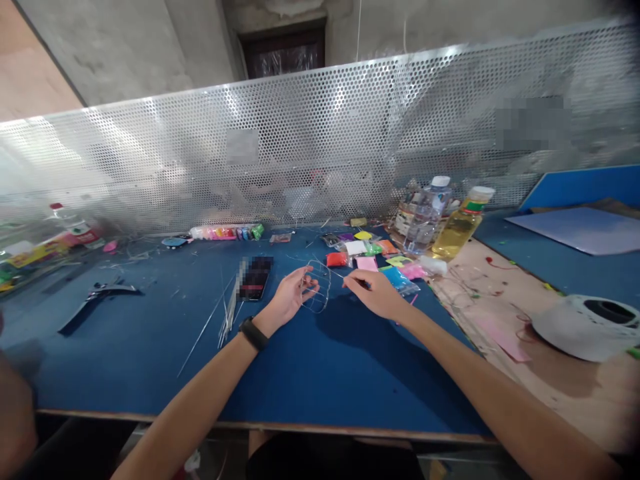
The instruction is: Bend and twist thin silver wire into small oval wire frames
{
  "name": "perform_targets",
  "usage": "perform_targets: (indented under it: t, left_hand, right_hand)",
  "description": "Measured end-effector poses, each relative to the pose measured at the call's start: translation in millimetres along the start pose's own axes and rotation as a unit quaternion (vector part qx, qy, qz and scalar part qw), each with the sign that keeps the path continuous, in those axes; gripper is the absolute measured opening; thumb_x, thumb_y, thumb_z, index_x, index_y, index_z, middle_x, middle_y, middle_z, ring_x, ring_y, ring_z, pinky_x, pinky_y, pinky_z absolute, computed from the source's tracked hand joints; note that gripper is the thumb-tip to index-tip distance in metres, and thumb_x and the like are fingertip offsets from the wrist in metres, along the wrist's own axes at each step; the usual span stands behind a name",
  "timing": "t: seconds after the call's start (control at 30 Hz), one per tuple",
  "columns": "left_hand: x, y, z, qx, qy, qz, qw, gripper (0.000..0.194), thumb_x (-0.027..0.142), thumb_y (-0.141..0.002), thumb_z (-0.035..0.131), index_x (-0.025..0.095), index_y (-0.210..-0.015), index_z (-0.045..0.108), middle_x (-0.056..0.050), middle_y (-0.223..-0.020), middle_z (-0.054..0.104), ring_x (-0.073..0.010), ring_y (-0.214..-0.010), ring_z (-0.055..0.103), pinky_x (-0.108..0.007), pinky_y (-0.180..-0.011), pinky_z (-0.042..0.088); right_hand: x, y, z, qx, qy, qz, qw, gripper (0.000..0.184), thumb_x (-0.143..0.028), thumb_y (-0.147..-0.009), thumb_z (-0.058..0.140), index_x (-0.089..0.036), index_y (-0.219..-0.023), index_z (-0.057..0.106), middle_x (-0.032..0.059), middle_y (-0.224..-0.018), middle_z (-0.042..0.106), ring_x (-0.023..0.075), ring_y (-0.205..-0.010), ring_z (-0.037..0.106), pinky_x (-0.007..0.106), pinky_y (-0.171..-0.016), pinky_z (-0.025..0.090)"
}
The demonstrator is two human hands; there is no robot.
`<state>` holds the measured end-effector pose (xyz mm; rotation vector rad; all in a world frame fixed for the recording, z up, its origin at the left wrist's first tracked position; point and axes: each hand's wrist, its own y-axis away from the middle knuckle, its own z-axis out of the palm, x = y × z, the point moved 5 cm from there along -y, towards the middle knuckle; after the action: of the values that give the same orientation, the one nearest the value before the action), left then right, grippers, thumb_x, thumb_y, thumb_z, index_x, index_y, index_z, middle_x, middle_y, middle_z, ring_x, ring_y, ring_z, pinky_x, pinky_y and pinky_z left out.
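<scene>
A thin wire frame (pixel 329 288), bent into a rounded loop, is pinched in my left hand (pixel 290 297) above the blue table. My right hand (pixel 374 293) is closed at the frame's right side, its thumb and forefinger together on a thin wire end (pixel 337 274) that runs toward the frame. Left of my left wrist, several loose straight wires (pixel 229 313) lie next to a black phone (pixel 257 278). Just beyond my right hand are small bags of coloured clay, among them a red one (pixel 337 259) and a blue one (pixel 400 280).
Pliers (pixel 100 293) lie on the left. A clear bottle (pixel 425 217) and a bottle of yellow liquid (pixel 461 227) stand at the back right. A white rounded device (pixel 575 327) sits far right. Along the back runs a perforated metal panel (pixel 300 120). Another person's arm (pixel 15 407) shows at the left edge.
</scene>
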<state>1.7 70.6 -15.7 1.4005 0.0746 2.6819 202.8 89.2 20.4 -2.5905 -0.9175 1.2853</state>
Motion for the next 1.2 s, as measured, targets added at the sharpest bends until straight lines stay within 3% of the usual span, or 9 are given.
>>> perform_targets:
  t: [0.2, 0.43, 0.7, 1.0, 1.2]
  left_hand:
    - [0.2, 0.5, -0.3, -0.008, -0.015, 0.025, 1.000, 0.026, 0.031, -0.088, 0.064, 0.013, -0.107, 0.066, -0.001, -0.076, 0.056, -0.0116, -0.078, 0.061, -0.036, -0.093, 0.052]
    - [3.6, 2.0, -2.7, 0.005, -0.048, 0.034, 0.998, 0.023, 0.021, -0.085, 0.066, 0.016, -0.108, 0.066, 0.001, -0.076, 0.055, -0.0095, -0.073, 0.059, -0.033, -0.084, 0.054]
    - [1.5, -3.6, -16.1, 0.054, -0.007, 0.055, 0.997, 0.020, 0.022, -0.088, 0.064, 0.016, -0.106, 0.064, 0.000, -0.078, 0.058, -0.0096, -0.077, 0.062, -0.034, -0.090, 0.052]
    - [6.9, 1.1, -11.3, 0.022, -0.040, 0.063, 0.997, 0.022, 0.019, -0.086, 0.064, 0.017, -0.108, 0.063, -0.003, -0.089, 0.061, -0.0129, -0.089, 0.062, -0.040, -0.094, 0.051]
    - [8.7, 5.1, -12.6, 0.030, -0.044, 0.064, 0.997, 0.026, 0.022, -0.082, 0.069, 0.020, -0.107, 0.061, -0.002, -0.092, 0.059, -0.0140, -0.089, 0.062, -0.044, -0.089, 0.054]
  right_hand:
    - [-1.1, 1.3, -1.3, -0.001, -0.013, 0.018, 1.000, 0.032, -0.039, -0.093, 0.044, -0.024, -0.102, 0.071, 0.0021, -0.071, 0.064, 0.0150, -0.054, 0.047, 0.030, -0.053, 0.034]
    - [-2.9, 1.5, 4.7, -0.032, 0.004, -0.023, 0.999, 0.029, -0.031, -0.091, 0.045, -0.024, -0.101, 0.072, 0.0054, -0.090, 0.072, 0.0155, -0.063, 0.056, 0.031, -0.060, 0.041]
    - [-14.0, 2.1, -2.6, -0.028, 0.009, -0.036, 0.999, 0.029, -0.031, -0.090, 0.047, -0.027, -0.103, 0.072, 0.0055, -0.099, 0.073, 0.0187, -0.072, 0.061, 0.034, -0.063, 0.044]
    - [-0.2, 3.9, 8.6, -0.047, 0.001, -0.028, 0.998, 0.029, -0.032, -0.091, 0.045, -0.024, -0.102, 0.072, 0.0054, -0.094, 0.072, 0.0181, -0.068, 0.061, 0.033, -0.065, 0.045]
    - [-15.7, 8.9, 26.9, -0.059, 0.013, -0.042, 0.997, 0.028, -0.039, -0.091, 0.051, -0.025, -0.107, 0.068, 0.0010, -0.067, 0.063, 0.0170, -0.058, 0.054, 0.032, -0.061, 0.045]
